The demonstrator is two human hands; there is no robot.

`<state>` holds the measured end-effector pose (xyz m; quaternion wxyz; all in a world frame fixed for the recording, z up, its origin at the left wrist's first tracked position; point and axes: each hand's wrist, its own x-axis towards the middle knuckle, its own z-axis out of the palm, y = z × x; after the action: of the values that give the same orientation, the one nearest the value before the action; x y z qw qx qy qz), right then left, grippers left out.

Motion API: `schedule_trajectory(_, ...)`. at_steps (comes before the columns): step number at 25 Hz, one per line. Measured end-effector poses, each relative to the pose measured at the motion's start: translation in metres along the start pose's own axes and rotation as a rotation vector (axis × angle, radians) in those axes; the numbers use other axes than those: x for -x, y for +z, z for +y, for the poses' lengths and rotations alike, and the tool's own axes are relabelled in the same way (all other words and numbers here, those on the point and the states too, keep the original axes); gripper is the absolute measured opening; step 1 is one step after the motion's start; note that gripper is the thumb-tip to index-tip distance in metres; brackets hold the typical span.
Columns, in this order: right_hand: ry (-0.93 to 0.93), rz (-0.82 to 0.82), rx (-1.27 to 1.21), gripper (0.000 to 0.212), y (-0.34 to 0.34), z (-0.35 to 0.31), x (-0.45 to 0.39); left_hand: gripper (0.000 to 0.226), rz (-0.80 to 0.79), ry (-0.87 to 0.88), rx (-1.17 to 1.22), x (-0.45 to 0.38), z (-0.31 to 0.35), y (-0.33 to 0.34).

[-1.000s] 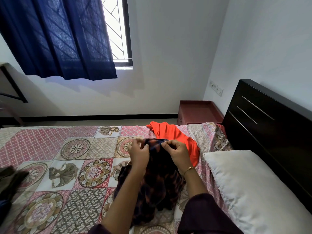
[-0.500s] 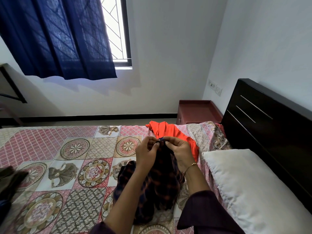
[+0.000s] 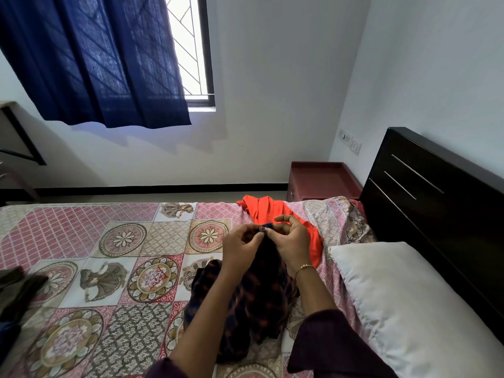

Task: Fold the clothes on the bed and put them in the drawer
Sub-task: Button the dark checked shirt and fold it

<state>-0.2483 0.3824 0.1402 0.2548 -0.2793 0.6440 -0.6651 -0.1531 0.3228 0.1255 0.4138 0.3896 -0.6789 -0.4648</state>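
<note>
Both hands have drawn together since 1 second ago, when they pinched the top edge of the dark checked garment (image 3: 261, 293) a little apart; now the left hand (image 3: 241, 248) and the right hand (image 3: 291, 241) nearly touch at 1 spot, each grip clamped on the cloth around a small round button (image 3: 261, 229) at the garment's upper end. From that grip the garment hangs straight down and toward the person, its long axis running from the button to the crumpled lower part that rests on the bed (image 3: 81, 241) between the 2 forearms. Neither hand is clearly nearer; the button sits between their fingertips, seemingly on the left hand's side. Judging by this, the step in hand is fastening or checking the button before any fold, and the next move calls for spreading the garment flat on the quilt below the grip. Counted: 1 checked garment held, 1 orange garment (image 3: 275, 214) just beyond the grip, touching nothing of the hands, 1 pile of dark clothes (image 3: 19, 290) far to the left, 1 pillow (image 3: 409, 304) to the right, 1 red bedside cabinet (image 3: 321, 178) beyond, its drawer not clearly seen
</note>
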Motion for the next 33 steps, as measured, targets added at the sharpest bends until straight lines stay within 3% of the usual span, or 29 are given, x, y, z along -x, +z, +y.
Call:
schedule_trajectory(6, -0.095, 0.015, 0.137, 0.032, -0.001, 0.002, -0.003, 0.013, 0.022, 0.099, -0.002, 0.004, -0.001, 0.004)
schedule_trajectory(11, -0.176, 0.021, 0.245, 0.023, -0.001, 0.002, -0.005, 0.011, 0.169, 0.252, -0.255, 0.0, 0.002, 0.002)
schedule_trajectory(14, -0.283, -0.032, 0.398, 0.034, 0.004, 0.001, -0.001, 0.013, 0.127, 0.32, -0.37, 0.001, 0.002, 0.002)
schedule_trajectory(24, -0.284, -0.086, 0.377, 0.039, -0.003, 0.005, -0.003, 0.008, 0.052, 0.274, -0.238, 0.002, 0.004, -0.005)
schedule_trajectory(29, -0.232, -0.095, 0.283, 0.039, -0.002, 0.009, -0.002, 0.006, 0.111, 0.198, -0.299, 0.002, 0.007, -0.002)
schedule_trajectory(33, -0.191, -0.074, 0.18, 0.042, -0.002, 0.013, 0.001, 0.01, 0.055, 0.149, -0.347, 0.001, 0.01, -0.003)
